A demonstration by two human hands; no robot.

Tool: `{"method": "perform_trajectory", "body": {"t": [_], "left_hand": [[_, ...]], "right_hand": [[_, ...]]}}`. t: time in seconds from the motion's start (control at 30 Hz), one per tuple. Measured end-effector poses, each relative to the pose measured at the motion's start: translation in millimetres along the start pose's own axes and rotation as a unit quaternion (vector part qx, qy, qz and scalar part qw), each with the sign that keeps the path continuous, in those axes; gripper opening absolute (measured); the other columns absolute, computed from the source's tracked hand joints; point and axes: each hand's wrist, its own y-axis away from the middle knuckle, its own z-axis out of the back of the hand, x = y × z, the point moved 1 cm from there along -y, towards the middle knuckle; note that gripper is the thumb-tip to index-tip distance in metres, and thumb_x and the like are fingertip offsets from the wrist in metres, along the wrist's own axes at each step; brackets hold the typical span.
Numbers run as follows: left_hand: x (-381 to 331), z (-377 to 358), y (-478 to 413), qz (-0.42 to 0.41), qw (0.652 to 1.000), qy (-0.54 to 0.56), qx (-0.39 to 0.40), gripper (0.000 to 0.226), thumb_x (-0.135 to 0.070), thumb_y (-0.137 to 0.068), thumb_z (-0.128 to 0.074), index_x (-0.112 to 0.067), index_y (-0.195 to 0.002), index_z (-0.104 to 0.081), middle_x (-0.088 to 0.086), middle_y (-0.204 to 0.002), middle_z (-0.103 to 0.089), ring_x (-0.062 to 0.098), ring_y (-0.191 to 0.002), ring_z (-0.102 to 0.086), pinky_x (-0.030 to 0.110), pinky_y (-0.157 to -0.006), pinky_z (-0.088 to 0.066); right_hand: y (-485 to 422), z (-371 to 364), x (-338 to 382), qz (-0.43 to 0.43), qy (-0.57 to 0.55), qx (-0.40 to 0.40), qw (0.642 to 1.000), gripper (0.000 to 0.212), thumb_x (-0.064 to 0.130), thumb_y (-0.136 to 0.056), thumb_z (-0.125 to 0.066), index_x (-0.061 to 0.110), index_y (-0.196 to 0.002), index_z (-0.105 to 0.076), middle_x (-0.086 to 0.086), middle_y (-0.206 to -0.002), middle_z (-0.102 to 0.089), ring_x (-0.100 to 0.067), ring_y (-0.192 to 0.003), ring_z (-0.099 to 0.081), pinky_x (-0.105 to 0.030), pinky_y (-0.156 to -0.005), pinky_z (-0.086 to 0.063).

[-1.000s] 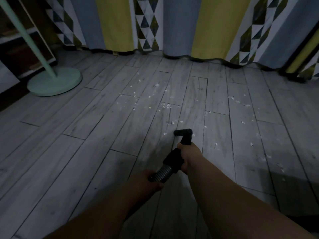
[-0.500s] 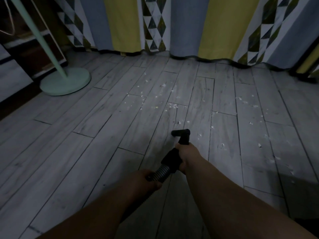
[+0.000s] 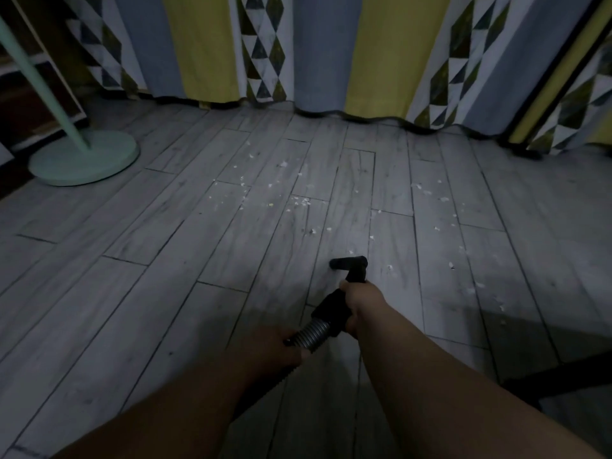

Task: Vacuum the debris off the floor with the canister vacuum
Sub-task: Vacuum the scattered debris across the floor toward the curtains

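Right hand [image 3: 359, 301] gripping black vacuum nozzle [image 3: 351, 264], left hand [image 3: 268, 351] clasping ribbed hose [image 3: 311, 334], white debris [image 3: 303, 202] scattered across grey plank floor [image 3: 132, 293]

Matt grey wood-grain floor [image 3: 165, 293] — ribbed metallic hose [image 3: 311, 336], cloth curtain [image 3: 318, 51].

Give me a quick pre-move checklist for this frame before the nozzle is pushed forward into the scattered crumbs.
1. Right hand gripping the black handle: ok.
2. Left hand supporting the ribbed hose: ok.
3. Nozzle down near the floor: ok; actual contact cannot tell.
4. Debris left ahead of the nozzle: ok, plenty to collect.
5. Path clear: ok; green lamp base sits far left.
6. Suction running: cannot tell.
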Motion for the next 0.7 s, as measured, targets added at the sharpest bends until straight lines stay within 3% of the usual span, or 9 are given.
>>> {"method": "perform_trajectory", "body": {"t": [0.13, 0.27, 0.43, 0.57, 0.7], "left_hand": [[-6.8, -7.4, -2.9, -0.010, 1.000, -0.022, 0.004, 0.042, -0.040, -0.085, -0.063, -0.027, -0.125, -0.058, 0.001, -0.115, -0.065, 0.012, -0.097, -0.059, 0.020, -0.078, -0.041], [-11.4, -13.0, -7.2, -0.011, 0.999, -0.042, 0.005, 0.043, -0.042, -0.084, -0.063, -0.031, -0.125, -0.059, 0.001, -0.117, -0.065, 0.014, -0.104, -0.060, 0.023, -0.088, -0.045], [-17.7, -17.3, -17.1, -0.019, 0.999, -0.036, 0.011, 0.041, -0.042, -0.085, -0.062, -0.029, -0.124, -0.059, 0.000, -0.116, -0.064, 0.012, -0.096, -0.057, 0.021, -0.081, -0.040], [-16.8, -18.3, -24.7, -0.009, 1.000, -0.009, 0.010, 0.042, -0.042, -0.084, -0.064, -0.029, -0.124, -0.059, 0.000, -0.116, -0.063, 0.012, -0.096, -0.058, 0.023, -0.083, -0.043], [-15.9, -15.3, -30.9, -0.007, 1.000, -0.016, 0.011, 0.041, -0.043, -0.084, -0.063, -0.029, -0.123, -0.059, -0.003, -0.108, -0.063, 0.012, -0.095, -0.058, 0.024, -0.082, -0.043]], "right_hand": [[-0.6, 14.6, 0.4, 0.003, 0.012, -0.015, 1.000, 0.044, 0.015, -0.101, -0.044, 0.000, -0.141, -0.038, -0.024, -0.138, -0.046, -0.042, -0.124, -0.046, -0.046, -0.097, -0.040], [-1.9, 26.5, 7.4, -0.022, 0.003, -0.004, 1.000, 0.052, 0.028, -0.101, -0.047, 0.001, -0.143, -0.036, -0.024, -0.139, -0.046, -0.041, -0.124, -0.047, -0.052, -0.105, -0.039], [-3.7, 34.4, 12.5, -0.020, -0.011, -0.007, 1.000, 0.049, 0.027, -0.099, -0.050, 0.003, -0.140, -0.041, -0.026, -0.129, -0.052, -0.044, -0.113, -0.053, -0.052, -0.087, -0.044], [-12.3, 37.2, 13.5, 0.000, 0.015, -0.007, 1.000, 0.044, 0.013, -0.099, -0.048, 0.004, -0.141, -0.040, -0.025, -0.130, -0.052, -0.044, -0.114, -0.053, -0.057, -0.098, -0.043], [-19.4, 35.0, 12.7, 0.013, 0.026, -0.008, 1.000, 0.043, 0.003, -0.096, -0.049, 0.006, -0.138, -0.042, -0.024, -0.121, -0.056, -0.044, -0.107, -0.058, -0.060, -0.094, -0.046]]}}
